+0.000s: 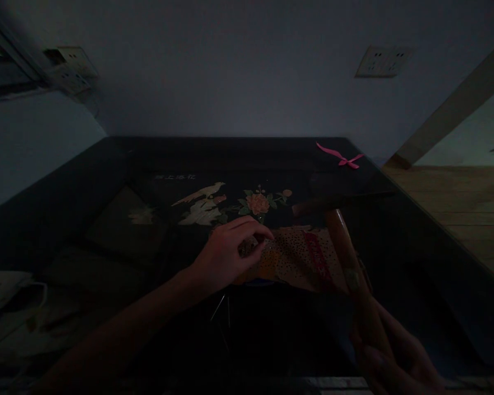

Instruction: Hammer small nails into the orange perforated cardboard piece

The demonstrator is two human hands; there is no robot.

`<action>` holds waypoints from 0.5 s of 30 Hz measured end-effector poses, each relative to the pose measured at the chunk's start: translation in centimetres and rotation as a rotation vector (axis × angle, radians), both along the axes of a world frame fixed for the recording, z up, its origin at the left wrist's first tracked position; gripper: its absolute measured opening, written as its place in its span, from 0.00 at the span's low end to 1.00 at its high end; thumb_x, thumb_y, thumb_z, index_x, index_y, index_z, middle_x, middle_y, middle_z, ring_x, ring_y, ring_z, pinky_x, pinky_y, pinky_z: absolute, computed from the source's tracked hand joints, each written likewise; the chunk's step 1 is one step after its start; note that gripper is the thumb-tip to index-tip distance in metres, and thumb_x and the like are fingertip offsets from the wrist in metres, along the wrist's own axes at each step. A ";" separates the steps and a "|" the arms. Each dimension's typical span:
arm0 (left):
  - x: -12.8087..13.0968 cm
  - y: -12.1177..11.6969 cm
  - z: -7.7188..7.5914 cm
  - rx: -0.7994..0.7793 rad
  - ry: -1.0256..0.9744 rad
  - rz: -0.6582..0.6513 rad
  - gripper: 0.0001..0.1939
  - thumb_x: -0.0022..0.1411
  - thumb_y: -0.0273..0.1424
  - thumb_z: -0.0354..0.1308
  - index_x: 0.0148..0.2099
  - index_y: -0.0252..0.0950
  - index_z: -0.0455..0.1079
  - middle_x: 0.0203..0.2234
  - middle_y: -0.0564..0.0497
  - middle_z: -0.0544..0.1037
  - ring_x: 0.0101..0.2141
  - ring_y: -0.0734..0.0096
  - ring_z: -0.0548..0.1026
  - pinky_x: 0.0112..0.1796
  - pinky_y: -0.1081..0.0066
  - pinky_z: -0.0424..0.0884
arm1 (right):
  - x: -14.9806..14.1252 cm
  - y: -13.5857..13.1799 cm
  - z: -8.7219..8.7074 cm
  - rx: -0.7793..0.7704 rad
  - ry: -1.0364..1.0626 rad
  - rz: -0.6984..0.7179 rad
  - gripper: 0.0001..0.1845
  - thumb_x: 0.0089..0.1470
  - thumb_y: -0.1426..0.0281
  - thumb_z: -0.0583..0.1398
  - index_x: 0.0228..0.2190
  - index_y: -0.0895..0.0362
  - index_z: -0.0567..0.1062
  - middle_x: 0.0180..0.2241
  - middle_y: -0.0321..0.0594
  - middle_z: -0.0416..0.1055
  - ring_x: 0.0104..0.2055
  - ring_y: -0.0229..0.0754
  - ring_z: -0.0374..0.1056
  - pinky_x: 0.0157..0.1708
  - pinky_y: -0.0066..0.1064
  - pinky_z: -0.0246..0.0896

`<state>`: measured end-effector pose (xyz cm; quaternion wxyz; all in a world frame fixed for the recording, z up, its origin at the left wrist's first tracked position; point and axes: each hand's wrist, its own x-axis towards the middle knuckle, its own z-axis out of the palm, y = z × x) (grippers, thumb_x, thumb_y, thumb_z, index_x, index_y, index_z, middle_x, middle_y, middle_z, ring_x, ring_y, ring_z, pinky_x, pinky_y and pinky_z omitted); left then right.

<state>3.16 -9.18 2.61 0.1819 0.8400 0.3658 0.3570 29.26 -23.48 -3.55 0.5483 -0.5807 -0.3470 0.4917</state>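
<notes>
The wooden handle of a hammer [343, 241] is gripped in my right hand [395, 351], its dark head raised to the upper left over the table. My left hand [230, 249] is curled in a pinch, thumb and forefinger tips close together. Whatever it holds, if anything, is too dark to make out. Beneath that hand lies a crumpled, flat piece of packaging [294, 258] with dark dots, a red strip and a yellow patch. Two thin shiny lines [220, 310], perhaps pins or wires, show below my left wrist.
The dark tabletop [140, 159] bears a printed bird and flower picture [257, 203]. A pink ribbon [346, 160] lies near its far right corner. A white object [4, 288] stands at the left edge. Wall sockets [381, 61] are behind.
</notes>
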 end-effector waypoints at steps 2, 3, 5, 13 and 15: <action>-0.2 0.0 -0.4 -0.005 -0.004 0.002 0.07 0.60 0.22 0.54 0.39 0.37 0.70 0.33 0.53 0.75 0.35 0.74 0.74 0.36 0.74 0.70 | -0.2 0.2 0.1 -0.017 0.018 0.000 0.25 0.44 0.66 0.69 0.47 0.49 0.76 0.28 0.41 0.78 0.27 0.47 0.76 0.20 0.28 0.72; -0.2 0.0 -0.5 -0.005 -0.011 0.003 0.07 0.60 0.22 0.54 0.39 0.37 0.70 0.33 0.52 0.75 0.35 0.74 0.74 0.36 0.74 0.70 | -0.4 0.3 0.3 -0.034 0.033 -0.005 0.26 0.43 0.66 0.69 0.47 0.49 0.76 0.30 0.41 0.78 0.27 0.46 0.75 0.20 0.27 0.72; -0.3 -0.1 -0.6 -0.008 -0.022 0.005 0.08 0.60 0.22 0.54 0.40 0.37 0.70 0.34 0.52 0.75 0.35 0.74 0.74 0.36 0.75 0.70 | -1.0 0.5 0.7 -0.073 0.084 -0.019 0.25 0.42 0.65 0.70 0.46 0.47 0.77 0.31 0.40 0.78 0.24 0.41 0.74 0.17 0.23 0.68; -0.3 -0.3 -0.9 0.007 -0.029 -0.001 0.09 0.59 0.20 0.54 0.39 0.37 0.70 0.34 0.52 0.76 0.35 0.75 0.74 0.36 0.76 0.70 | -2.1 0.8 1.9 -0.147 0.171 -0.025 0.27 0.38 0.62 0.71 0.44 0.43 0.78 0.24 0.34 0.73 0.16 0.31 0.65 0.15 0.17 0.63; -0.2 -0.3 -1.0 0.018 -0.037 -0.006 0.09 0.59 0.20 0.54 0.39 0.36 0.70 0.34 0.52 0.75 0.34 0.75 0.74 0.36 0.77 0.70 | -1.9 0.8 1.8 -0.148 0.135 -0.011 0.26 0.39 0.61 0.71 0.44 0.44 0.78 0.25 0.36 0.74 0.20 0.36 0.69 0.18 0.20 0.67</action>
